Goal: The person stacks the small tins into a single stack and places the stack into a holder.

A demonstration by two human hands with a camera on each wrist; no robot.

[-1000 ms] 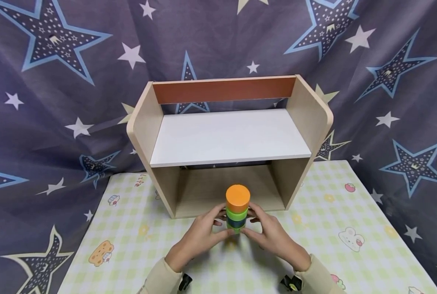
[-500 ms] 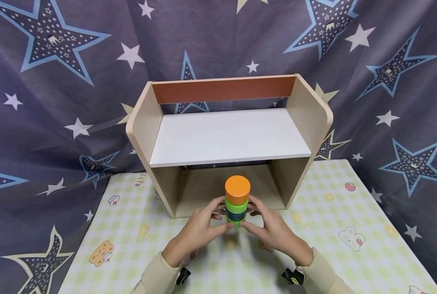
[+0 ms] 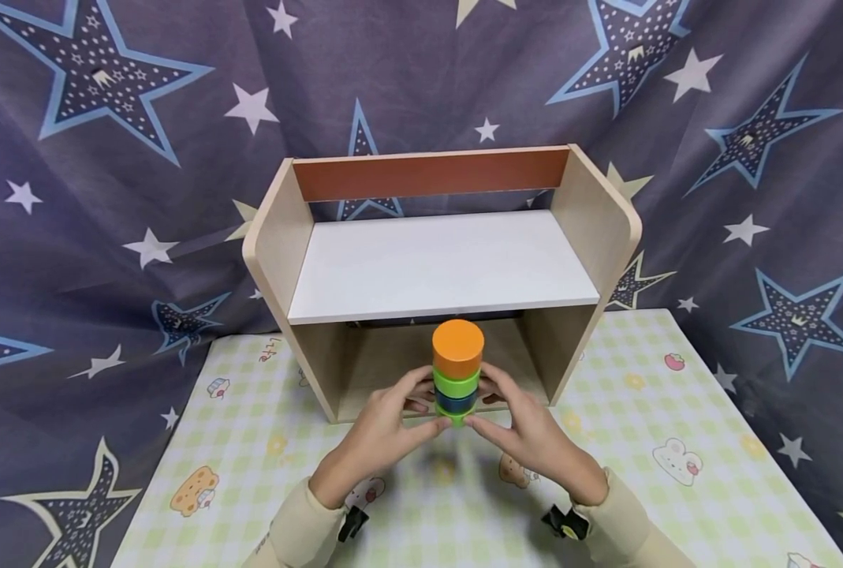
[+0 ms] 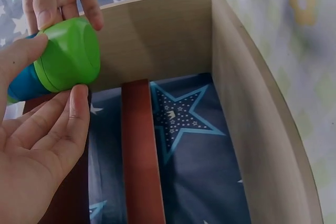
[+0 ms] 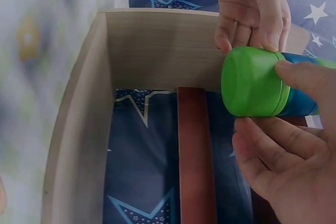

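Observation:
Upright between both hands is a bottle-shaped container (image 3: 456,371) with a flat orange lid and green and dark blue bands. My left hand (image 3: 382,426) grips its left side, thumb low at the near side and fingers curved behind. From the right, my right hand (image 3: 531,434) holds it in the same way. The left wrist view shows the container's smooth green base (image 4: 71,53) between the two hands. In the right wrist view, the right thumb (image 5: 302,77) lies across the blue band. The container overlaps the front of the shelf's lower compartment in the head view.
Behind the hands stands a small wooden shelf (image 3: 289,237) with a white upper board (image 3: 442,264) and a reddish-brown back rail (image 3: 431,175). It rests on a table with a green checked cloth (image 3: 705,394). A dark star-patterned curtain (image 3: 421,71) hangs behind.
Both hands have raised the container and brought it slightly forward, toward the shelf. It now overlaps more of the lower compartment in the head view. The grip looks the same.

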